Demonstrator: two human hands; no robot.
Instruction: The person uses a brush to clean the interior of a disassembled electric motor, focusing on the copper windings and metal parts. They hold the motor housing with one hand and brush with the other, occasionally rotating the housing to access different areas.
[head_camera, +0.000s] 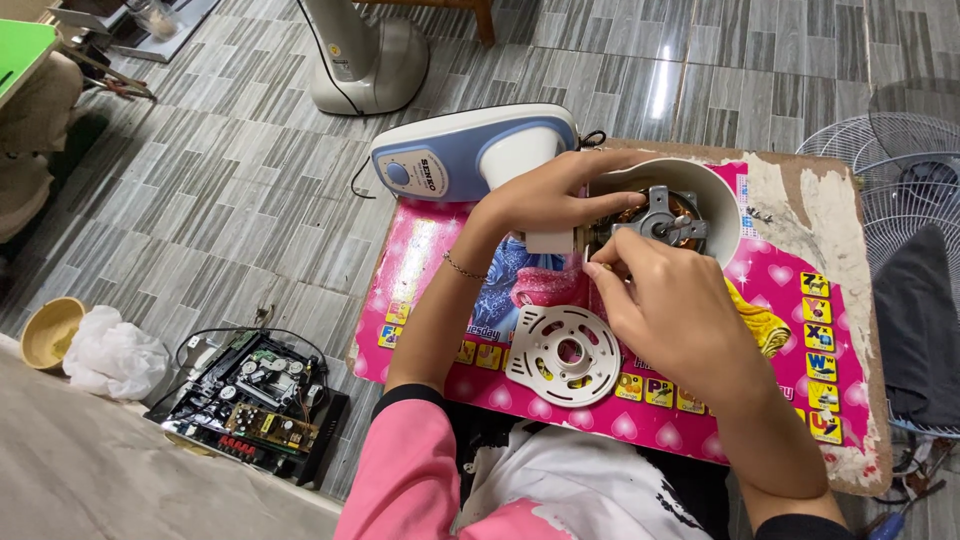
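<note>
A low wooden table (830, 200), its top covered by a worn pink picture mat (770, 290) with hearts and small coloured tiles, stands on a grey striped tile floor (230, 170). On the mat, a white round slotted plate (563, 356) lies at 6 o'clock; a white-and-blue fan body (470, 150) with its open motor housing (700, 190) rests at 12 o'clock. On the floor, an opened circuit-board chassis (255, 405) sits at 8 o'clock of the table, beside a crumpled white bag (115, 355) and a yellow bowl (50, 330). A white fan base (365, 60) stands at 11 o'clock, wire fan guards (880, 160) at 3 o'clock.
</note>
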